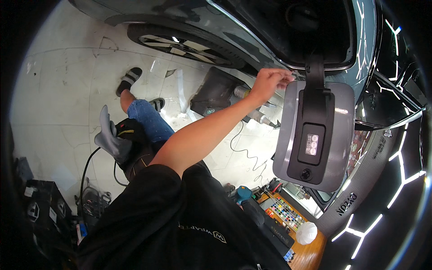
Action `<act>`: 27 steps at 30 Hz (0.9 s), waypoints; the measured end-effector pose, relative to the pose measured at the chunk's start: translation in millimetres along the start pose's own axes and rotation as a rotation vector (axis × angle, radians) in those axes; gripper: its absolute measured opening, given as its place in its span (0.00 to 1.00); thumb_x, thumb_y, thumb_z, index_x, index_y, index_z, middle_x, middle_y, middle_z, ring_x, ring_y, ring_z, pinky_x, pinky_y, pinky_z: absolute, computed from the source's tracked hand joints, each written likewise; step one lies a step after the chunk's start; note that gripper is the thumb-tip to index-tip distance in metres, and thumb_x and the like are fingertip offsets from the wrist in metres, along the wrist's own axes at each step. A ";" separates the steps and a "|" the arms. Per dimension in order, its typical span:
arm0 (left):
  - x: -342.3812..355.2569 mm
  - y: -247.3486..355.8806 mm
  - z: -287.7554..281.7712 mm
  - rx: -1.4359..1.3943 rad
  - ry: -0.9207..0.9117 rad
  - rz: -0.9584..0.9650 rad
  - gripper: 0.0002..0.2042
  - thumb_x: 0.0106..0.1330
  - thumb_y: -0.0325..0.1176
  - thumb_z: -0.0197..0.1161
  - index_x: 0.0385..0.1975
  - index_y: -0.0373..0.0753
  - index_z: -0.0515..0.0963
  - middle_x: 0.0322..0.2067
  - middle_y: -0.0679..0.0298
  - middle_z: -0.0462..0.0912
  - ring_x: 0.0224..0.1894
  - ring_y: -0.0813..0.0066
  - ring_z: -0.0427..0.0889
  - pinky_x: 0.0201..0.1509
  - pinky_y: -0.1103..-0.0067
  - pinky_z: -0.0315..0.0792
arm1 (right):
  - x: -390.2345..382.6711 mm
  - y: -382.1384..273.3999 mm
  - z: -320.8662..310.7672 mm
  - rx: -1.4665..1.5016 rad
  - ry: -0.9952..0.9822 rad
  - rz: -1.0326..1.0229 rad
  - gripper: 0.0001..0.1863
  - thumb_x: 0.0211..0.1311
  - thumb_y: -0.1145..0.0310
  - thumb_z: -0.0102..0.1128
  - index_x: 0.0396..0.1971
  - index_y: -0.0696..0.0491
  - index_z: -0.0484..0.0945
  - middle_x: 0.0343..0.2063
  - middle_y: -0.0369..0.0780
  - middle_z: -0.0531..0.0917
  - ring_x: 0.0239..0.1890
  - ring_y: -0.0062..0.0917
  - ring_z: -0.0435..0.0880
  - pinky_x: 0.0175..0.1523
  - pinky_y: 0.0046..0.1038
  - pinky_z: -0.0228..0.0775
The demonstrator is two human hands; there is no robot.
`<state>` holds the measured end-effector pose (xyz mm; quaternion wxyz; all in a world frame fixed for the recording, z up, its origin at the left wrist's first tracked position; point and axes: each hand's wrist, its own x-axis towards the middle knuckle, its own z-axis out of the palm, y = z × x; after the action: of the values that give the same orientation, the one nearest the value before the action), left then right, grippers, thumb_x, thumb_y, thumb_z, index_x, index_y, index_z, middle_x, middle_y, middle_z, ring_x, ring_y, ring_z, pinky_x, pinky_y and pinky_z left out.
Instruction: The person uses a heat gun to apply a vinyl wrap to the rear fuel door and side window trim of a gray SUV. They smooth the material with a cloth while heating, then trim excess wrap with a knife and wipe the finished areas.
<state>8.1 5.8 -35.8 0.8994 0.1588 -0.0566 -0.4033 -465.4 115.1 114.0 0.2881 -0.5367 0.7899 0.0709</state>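
- Charge-port flap [315, 135], grey with a black inner hinge arm, hangs open off the car body [234, 27], just right of the raised hand.
- Left hand [269, 82] reaches up, fingers curled at the flap's upper left corner; whether it grips, I cannot tell.
- Grey cloth [110, 137] lies by the denim-clad knee [148, 119].
- Beyond sits the car wheel [180, 45] on white floor tiles [63, 81].

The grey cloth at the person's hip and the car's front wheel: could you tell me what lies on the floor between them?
In the head view, a leg in blue jeans and two sandalled feet lie between the grey cloth and the wheel.
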 end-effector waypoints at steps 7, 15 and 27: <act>16.9 1.1 13.3 -0.841 -0.309 -0.468 0.20 0.61 0.21 0.47 0.55 0.32 0.65 0.43 0.54 0.78 0.45 0.66 0.80 0.52 0.71 0.73 | -9.7 -6.3 4.2 0.010 0.009 0.030 0.13 0.60 0.58 0.55 0.32 0.54 0.71 0.14 0.34 0.73 0.15 0.20 0.70 0.20 0.23 0.62; 19.3 -7.7 15.0 -0.791 -0.276 -0.464 0.24 0.57 0.14 0.53 0.56 0.35 0.66 0.42 0.54 0.79 0.42 0.71 0.81 0.49 0.80 0.76 | -25.8 -11.7 8.5 0.023 0.035 0.061 0.13 0.61 0.58 0.55 0.32 0.53 0.71 0.14 0.35 0.73 0.14 0.20 0.71 0.20 0.23 0.63; 20.9 -0.7 17.6 0.269 -0.150 -0.052 0.17 0.61 0.28 0.59 0.51 0.36 0.73 0.43 0.60 0.81 0.41 0.75 0.80 0.45 0.83 0.71 | -37.8 -15.1 11.5 0.035 0.047 0.068 0.13 0.61 0.57 0.54 0.32 0.53 0.71 0.14 0.35 0.73 0.14 0.21 0.71 0.19 0.23 0.63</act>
<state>17.5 -14.4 -20.0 0.8526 0.2487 -0.1731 -0.4257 -437.9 144.2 127.6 0.2764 -0.5058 0.8154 0.0544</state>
